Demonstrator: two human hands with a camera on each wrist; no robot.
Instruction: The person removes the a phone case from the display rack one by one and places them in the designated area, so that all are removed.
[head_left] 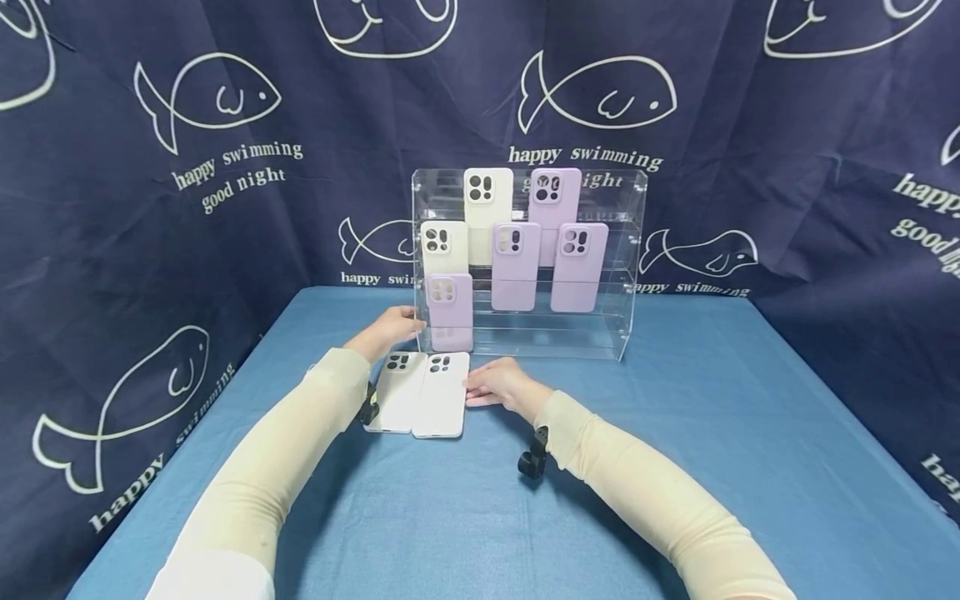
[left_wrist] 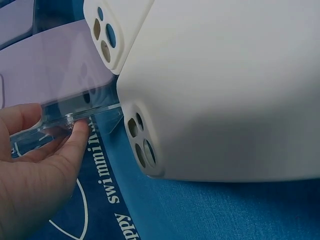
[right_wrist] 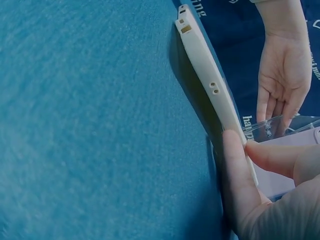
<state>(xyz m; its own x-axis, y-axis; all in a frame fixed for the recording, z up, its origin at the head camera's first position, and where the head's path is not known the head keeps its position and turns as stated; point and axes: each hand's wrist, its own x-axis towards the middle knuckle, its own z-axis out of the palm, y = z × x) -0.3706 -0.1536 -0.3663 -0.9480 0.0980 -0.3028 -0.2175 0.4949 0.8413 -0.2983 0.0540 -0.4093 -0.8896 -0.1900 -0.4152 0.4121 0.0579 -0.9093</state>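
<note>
Two white phone cases lie side by side, back up, on the blue table, the left case [head_left: 396,392] and the right case [head_left: 442,396] [right_wrist: 210,85]. My right hand [head_left: 498,385] pinches the right case's outer edge between thumb [right_wrist: 237,180] and index finger. My left hand [head_left: 390,329] [left_wrist: 35,185] reaches with straight fingers to the front left corner of the clear acrylic stand [head_left: 630,275] [left_wrist: 75,112] and touches it. A purple case [head_left: 450,310] stands in the lowest step just behind that corner. In the left wrist view the nearer white case [left_wrist: 225,90] fills most of the picture.
The stand's steps hold several upright cases, white [head_left: 487,204] on the left and purple [head_left: 579,265] towards the right. A dark blue cloth [head_left: 150,208] printed with fish hangs behind and at both sides. Blue tabletop [head_left: 712,433] stretches to the right of the hands.
</note>
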